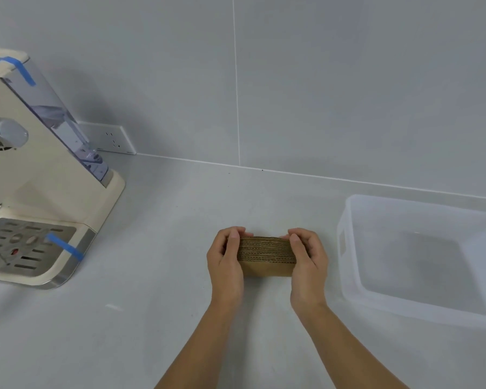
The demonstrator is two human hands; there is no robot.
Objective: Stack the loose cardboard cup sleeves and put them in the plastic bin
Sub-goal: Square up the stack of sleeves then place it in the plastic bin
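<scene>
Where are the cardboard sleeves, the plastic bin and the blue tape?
cardboard sleeves (267,249): head view, corrugated top edges of the stack.
plastic bin (345,265): head view, left wall.
blue tape (66,247): head view, strip by the drip tray.

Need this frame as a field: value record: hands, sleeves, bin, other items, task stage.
left hand: grips left end of sleeve stack
right hand: grips right end of sleeve stack
sleeve stack: brown cardboard, gathered, pressed between both hands over the counter
plastic bin: translucent, right of the hands, nothing seen inside
counter: grey
drink machine: cream, far left, blue tape strips
wall socket: behind machine
task stage: stacked, not yet in bin
</scene>
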